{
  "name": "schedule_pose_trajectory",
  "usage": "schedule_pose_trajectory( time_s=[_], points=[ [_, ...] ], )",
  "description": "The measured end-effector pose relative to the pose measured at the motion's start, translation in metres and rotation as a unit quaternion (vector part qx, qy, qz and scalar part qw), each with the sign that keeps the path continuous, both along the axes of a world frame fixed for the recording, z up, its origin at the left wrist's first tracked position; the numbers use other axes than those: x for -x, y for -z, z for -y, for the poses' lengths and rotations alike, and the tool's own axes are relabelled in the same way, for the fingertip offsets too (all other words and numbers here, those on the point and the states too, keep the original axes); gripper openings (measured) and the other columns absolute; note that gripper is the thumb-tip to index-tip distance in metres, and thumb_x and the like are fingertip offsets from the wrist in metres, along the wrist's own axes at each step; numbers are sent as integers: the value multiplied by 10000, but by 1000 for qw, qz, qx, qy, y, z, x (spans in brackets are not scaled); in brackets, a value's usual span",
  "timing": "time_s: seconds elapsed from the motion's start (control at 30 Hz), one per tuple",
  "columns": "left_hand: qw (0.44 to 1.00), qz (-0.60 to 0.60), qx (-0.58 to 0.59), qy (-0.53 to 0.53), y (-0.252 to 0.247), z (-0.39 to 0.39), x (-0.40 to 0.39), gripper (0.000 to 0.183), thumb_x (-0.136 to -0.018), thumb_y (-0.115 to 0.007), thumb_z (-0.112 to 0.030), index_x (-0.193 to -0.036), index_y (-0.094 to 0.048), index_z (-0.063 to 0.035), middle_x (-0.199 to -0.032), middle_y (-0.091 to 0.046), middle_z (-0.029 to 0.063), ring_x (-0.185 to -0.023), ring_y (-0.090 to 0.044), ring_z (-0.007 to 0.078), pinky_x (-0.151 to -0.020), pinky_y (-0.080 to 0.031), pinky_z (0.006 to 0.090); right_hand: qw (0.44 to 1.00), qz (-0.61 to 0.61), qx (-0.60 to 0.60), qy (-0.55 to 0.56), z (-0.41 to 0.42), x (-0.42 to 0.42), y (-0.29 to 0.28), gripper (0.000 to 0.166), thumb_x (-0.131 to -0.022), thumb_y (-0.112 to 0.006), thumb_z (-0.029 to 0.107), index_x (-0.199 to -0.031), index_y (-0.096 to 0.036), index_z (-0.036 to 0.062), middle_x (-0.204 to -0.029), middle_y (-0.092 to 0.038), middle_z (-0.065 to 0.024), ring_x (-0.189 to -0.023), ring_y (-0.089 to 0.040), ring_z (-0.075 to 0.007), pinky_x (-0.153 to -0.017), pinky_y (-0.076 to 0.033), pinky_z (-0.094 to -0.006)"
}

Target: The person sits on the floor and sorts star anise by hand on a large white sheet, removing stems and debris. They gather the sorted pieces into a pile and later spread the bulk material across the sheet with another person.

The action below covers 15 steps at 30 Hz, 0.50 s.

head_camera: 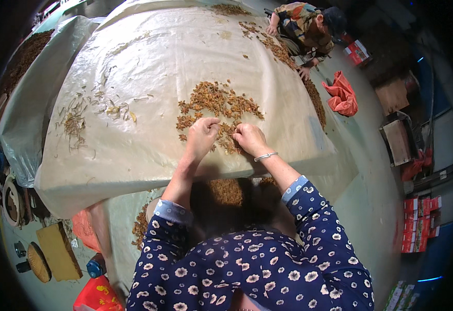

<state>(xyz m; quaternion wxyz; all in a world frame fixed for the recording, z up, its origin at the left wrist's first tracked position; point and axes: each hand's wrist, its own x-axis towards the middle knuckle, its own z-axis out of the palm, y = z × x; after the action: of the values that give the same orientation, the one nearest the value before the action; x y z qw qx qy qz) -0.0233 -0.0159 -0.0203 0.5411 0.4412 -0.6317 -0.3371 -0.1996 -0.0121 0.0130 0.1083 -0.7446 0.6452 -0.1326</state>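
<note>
Dried star anise (214, 97) lies in a loose heap on a plastic-covered table (144, 155) before me. My left hand (204, 132) is over the heap's near left part, its fingers curled and its thumb and forefinger close together. Across a small gap, my right hand (248, 137) rests at the near right edge of the heap, fingertips pinched down at the pieces. Whether either hand holds a piece is too small to tell. Some star anise shows between the two hands. Thin dry stalks (75, 120) are scattered on the cover at the left.
A co-worker (308, 31) bends at the table's far right edge, hands at another row of star anise (279, 48). A red plastic bag (341, 95) lies right of the table. More star anise (226, 192) is below the near edge. A dark brown heap (28, 58) stands far left.
</note>
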Motion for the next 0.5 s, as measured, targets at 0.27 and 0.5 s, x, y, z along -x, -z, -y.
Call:
schedule_pose_trajectory(
  time_s=[0.27,0.5],
  points=[
    [990,87,-20,114,-23,-11,17,290,-935,-466,-247,-991,-568,19,-798,-619,110,-709,-580,190,-660,-463,334,958,280,-22,-56,-20,-18,-24,95,-808,-561,99,-824,-590,11,-770,-622,-149,-707,-599,-265,-651,-463,-353],
    [930,-146,-209,263,-45,-31,18,260,-962,-398,-210,-1137,-515,-59,-638,-493,4,-502,-429,60,-425,-344,216,975,-12,59,-212,-41,27,-60,88,-800,-563,119,-817,-575,34,-767,-597,-163,-711,-579,-339,-657,-470,-394]
  ],
)
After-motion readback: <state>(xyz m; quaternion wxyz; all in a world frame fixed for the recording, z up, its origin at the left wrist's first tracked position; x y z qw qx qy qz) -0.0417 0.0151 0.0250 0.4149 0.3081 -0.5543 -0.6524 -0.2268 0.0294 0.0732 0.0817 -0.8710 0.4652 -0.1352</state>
